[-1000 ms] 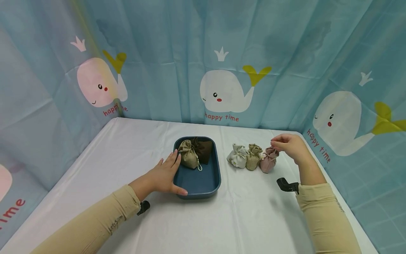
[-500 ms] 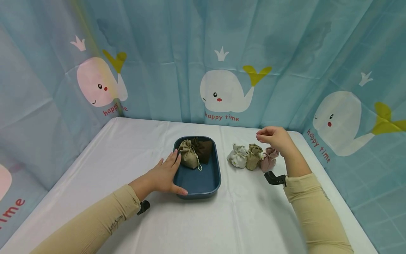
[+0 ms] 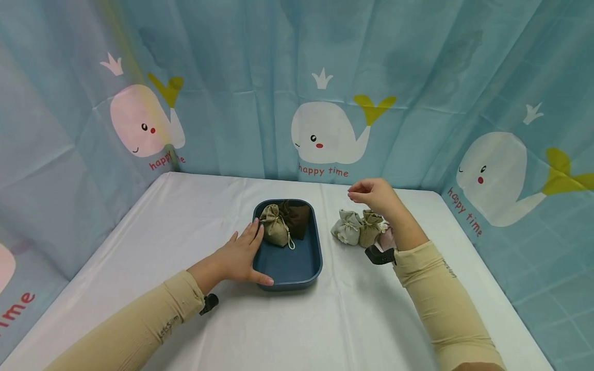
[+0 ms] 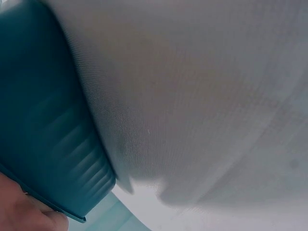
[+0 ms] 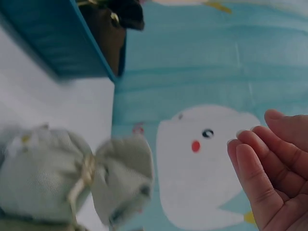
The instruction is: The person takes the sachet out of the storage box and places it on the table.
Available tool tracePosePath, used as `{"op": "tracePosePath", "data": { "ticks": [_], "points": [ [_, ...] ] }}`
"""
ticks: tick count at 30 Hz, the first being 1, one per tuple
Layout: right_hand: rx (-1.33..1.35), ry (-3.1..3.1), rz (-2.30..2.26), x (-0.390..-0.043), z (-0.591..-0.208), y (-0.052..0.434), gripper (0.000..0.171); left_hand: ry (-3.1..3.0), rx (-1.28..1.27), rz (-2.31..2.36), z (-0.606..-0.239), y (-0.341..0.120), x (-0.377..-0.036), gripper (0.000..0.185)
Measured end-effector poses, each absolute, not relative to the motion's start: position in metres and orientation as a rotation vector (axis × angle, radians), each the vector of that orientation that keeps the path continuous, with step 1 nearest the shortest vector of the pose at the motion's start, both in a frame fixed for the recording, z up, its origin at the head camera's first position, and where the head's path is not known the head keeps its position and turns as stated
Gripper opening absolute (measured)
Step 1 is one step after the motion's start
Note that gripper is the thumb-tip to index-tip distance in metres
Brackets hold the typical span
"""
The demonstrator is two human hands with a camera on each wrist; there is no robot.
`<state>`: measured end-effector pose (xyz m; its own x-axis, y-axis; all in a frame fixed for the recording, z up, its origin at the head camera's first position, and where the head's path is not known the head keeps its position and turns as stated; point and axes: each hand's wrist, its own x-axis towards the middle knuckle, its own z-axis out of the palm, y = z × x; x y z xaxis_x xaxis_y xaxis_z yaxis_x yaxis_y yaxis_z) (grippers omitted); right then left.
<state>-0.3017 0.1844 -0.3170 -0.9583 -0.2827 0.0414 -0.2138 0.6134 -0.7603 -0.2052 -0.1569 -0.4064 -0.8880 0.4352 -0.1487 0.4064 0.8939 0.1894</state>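
Note:
My left hand [image 3: 238,256] rests on the left side of a blue tray [image 3: 287,284], its fingers spread and straight. In the tray's far half lie a tan drawstring pouch [image 3: 275,232] and a dark brown pouch [image 3: 299,222]. My right hand [image 3: 377,195] hangs above a row of small drawstring pouches to the tray's right, fingers loosely bent and nothing between them. A pale grey pouch [image 3: 347,229] is nearest the tray, then an olive one [image 3: 369,233]. The pink pouch [image 3: 386,238] is partly hidden by my right wrist. The right wrist view shows the grey pouch's gathered neck [image 5: 89,168] below the fingers.
A white cloth [image 3: 297,330] covers the table. Behind it and at both sides hangs a blue curtain [image 3: 260,129] printed with whales. Black wrist cameras [image 3: 379,255] sit at both cuffs.
My right hand has moved left and up, from the pink pouch's top to above the grey and olive pouches. The left hand, tray and pouches stay where they were.

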Motion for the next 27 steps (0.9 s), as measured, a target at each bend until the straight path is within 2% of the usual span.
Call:
{"op": "tracePosePath", "data": {
  "ticks": [17, 27],
  "points": [
    [-0.553, 2.758, -1.225, -0.310, -0.324, 0.125, 0.015, 2.868, 0.629, 0.213, -0.407, -0.158, -0.206, 0.133],
    [-0.641, 2.749, -1.148, -0.313, -0.333, 0.090, 0.016, 2.874, 0.629, 0.203, -0.408, -0.157, -0.207, 0.134]
  ]
}}
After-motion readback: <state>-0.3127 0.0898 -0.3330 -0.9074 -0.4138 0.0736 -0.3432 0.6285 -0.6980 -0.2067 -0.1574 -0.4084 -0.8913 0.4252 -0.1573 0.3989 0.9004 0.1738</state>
